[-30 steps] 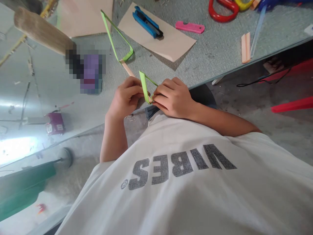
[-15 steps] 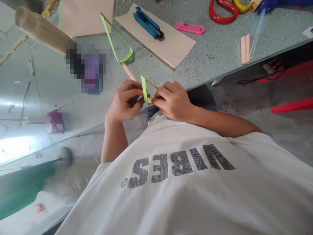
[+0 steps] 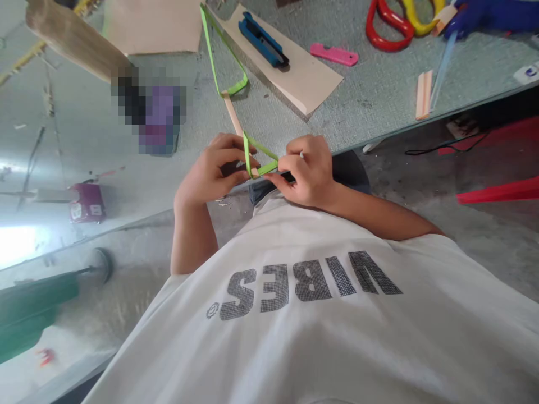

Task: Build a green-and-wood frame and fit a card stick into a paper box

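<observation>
A thin pale wooden strip (image 3: 233, 114) runs from the table down to my hands. At its far end is a bright green triangular loop (image 3: 241, 85) made of a narrow band. A second green triangular loop (image 3: 266, 167) sits around the near end, between my hands. My left hand (image 3: 213, 168) is closed on the wooden strip beside this near loop, its fingertips partly hidden behind the band. With curled fingers, my right hand (image 3: 309, 171) pinches the right corner of the near loop.
On the table (image 3: 349, 112) lie a blue cutter (image 3: 264, 40) on beige card (image 3: 311, 92), a pink cutter (image 3: 334, 54), red-handled scissors (image 3: 389, 28), a blue glue gun (image 3: 488, 19) and short wooden strips (image 3: 424, 94). A thick wooden handle (image 3: 80, 39) ends in a blurred patch at left.
My right hand has moved slightly right, from the strip's end to the near loop's corner, showing more green band. The far loop has swung right and up with the strip.
</observation>
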Tool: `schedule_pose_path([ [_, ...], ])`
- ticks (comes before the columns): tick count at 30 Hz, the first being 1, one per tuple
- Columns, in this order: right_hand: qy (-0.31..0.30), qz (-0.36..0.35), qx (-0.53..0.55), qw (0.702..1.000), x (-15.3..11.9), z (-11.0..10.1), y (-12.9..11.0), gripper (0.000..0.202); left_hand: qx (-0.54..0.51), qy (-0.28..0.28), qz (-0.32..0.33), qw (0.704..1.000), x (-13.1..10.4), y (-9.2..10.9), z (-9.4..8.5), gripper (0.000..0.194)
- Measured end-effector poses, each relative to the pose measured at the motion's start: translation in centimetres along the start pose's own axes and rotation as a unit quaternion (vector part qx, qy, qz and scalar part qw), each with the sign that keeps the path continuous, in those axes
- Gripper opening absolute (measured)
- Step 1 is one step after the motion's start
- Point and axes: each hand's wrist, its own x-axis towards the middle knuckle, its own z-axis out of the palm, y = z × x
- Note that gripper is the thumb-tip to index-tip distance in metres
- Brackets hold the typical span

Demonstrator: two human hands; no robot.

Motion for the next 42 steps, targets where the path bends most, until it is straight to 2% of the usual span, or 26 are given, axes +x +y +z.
schedule_pose_path([
  [3, 0.017, -0.043, -0.033, 0.998, -0.3, -0.1, 0.5, 0.028, 0.001, 0.001, -0.011, 1.0, 0.1, -0.1, 0.0, 0.015],
  [6, -0.025, -0.097, -0.06, 0.993, -0.1, -0.2, -0.4, 0.026, 0.005, 0.0, -0.035, 0.999, 0.2, -0.1, 0.1, 0.014],
  [10, -0.067, -0.114, -0.077, 0.988, 0.3, -0.4, -1.7, 0.031, 0.004, 0.002, -0.04, 0.999, 0.2, -0.3, 0.2, 0.015],
  [14, -0.058, -0.136, -0.099, 0.984, 0.5, -0.6, -1.9, 0.032, 0.0, 0.007, -0.047, 0.999, 0.2, -0.4, 0.4, 0.014],
  [20, -0.126, -0.097, -0.066, 0.985, 0.7, -0.6, -1.9, 0.036, -0.003, 0.003, -0.058, 0.998, 0.2, -0.2, 0.4, 0.014],
  [27, -0.082, -0.151, -0.112, 0.979, 0.6, -0.7, -1.7, 0.033, -0.007, 0.005, -0.043, 0.999, 0.5, -0.1, 0.3, 0.014],
  [35, -0.071, -0.149, -0.129, 0.978, 0.7, -0.7, -1.9, 0.031, -0.005, 0.005, -0.044, 0.999, 0.4, -0.4, 0.4, 0.012],
  [42, -0.147, -0.125, -0.071, 0.979, 0.7, -0.8, -2.3, 0.035, -0.006, 0.002, -0.04, 0.999, 0.4, -0.4, 0.4, 0.013],
])
